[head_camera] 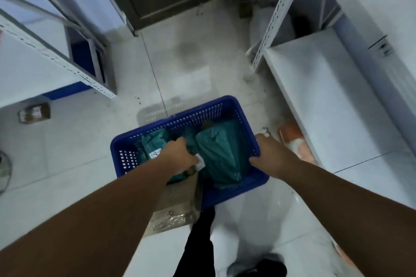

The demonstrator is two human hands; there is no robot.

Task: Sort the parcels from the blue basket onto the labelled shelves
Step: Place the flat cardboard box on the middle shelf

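Blue basket (pixel 227 108) steadied at its rim by the right hand (pixel 267 153) while left hand (pixel 177 153) fingers pinch a teal parcel (pixel 155 141) for lifting out.

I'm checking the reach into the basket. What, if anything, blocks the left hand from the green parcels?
Nothing visible does. The left hand is already inside the blue basket, on the green parcels; the right hand holds the rim.
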